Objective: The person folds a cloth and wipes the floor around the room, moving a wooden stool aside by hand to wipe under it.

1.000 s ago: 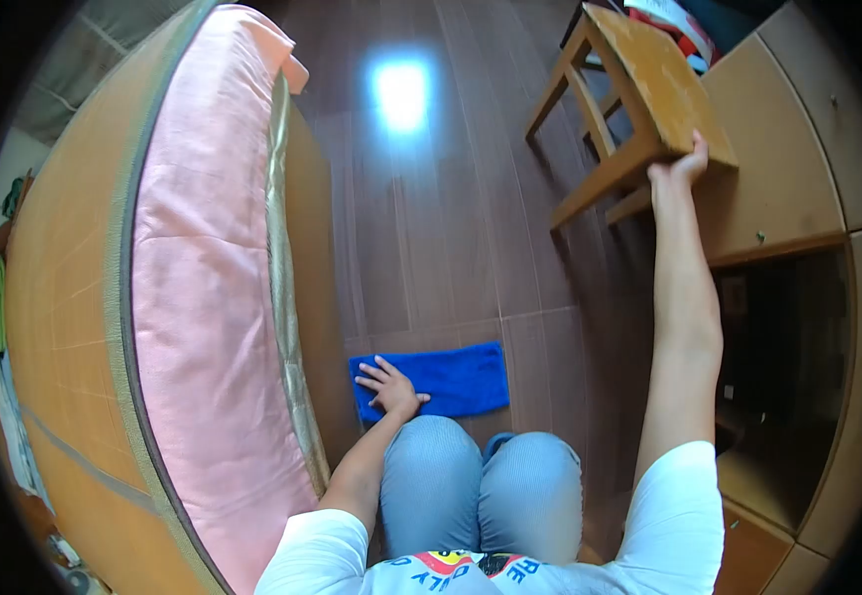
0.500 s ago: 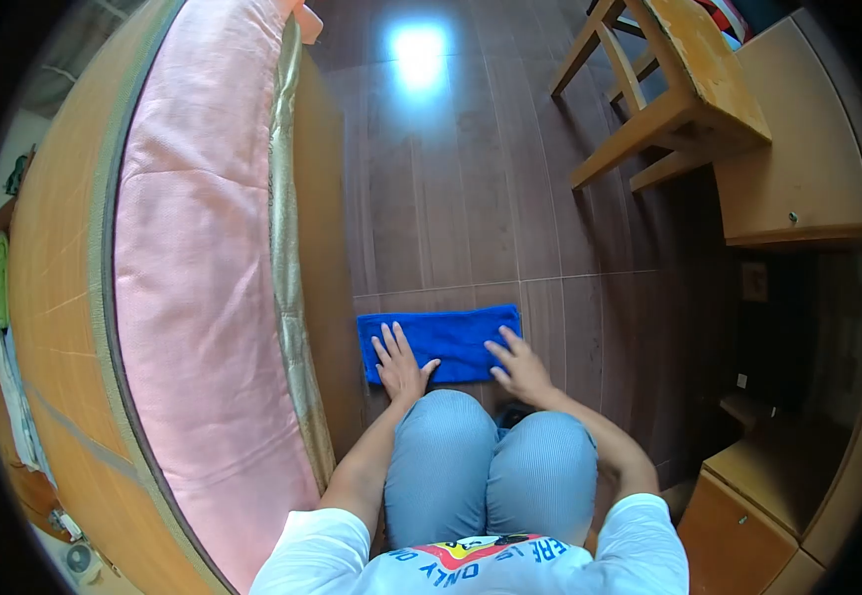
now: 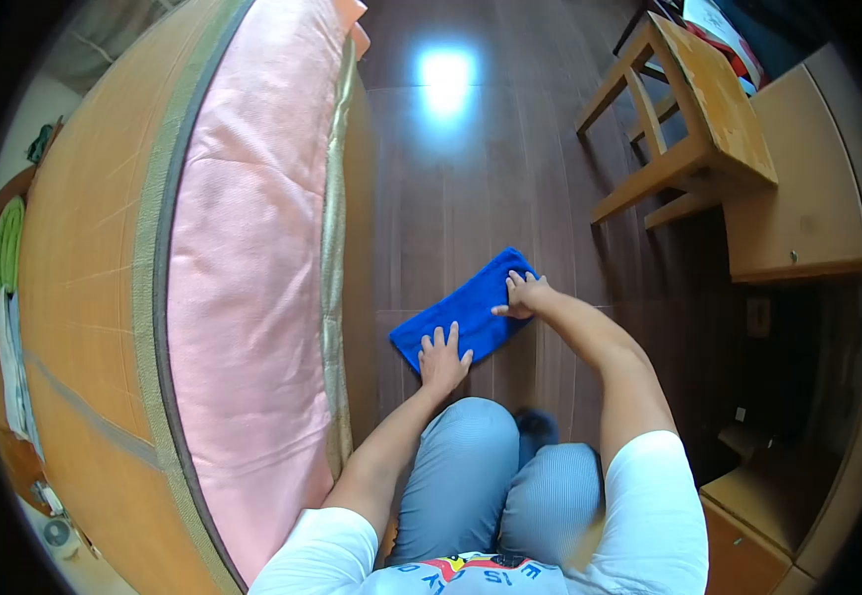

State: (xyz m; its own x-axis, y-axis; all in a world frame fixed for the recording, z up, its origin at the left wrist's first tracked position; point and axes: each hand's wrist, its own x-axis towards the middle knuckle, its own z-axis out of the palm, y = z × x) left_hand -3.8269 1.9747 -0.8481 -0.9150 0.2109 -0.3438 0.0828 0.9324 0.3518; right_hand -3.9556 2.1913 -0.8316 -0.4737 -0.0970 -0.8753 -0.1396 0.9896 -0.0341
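A folded blue cloth (image 3: pixel 471 309) lies flat on the dark wooden floor (image 3: pixel 451 188), tilted so that its right end points away from me. My left hand (image 3: pixel 443 362) presses on its near left part with the fingers spread. On the far right end rests my right hand (image 3: pixel 524 295), its fingers stretched over the cloth and its thumb apart. Both palms face down, and neither hand grips the fabric. My knees are bent just behind the cloth.
To the left runs a bed with a pink cover (image 3: pixel 252 238) and a wooden side panel. A wooden stool (image 3: pixel 694 129) stands at the far right, beside a wooden cabinet (image 3: pixel 798 178). Light reflects off the floor ahead.
The blue cloth has turned, its right end swinging away from me. My right hand has moved forward onto that end, and my left hand has shifted slightly right with the cloth.
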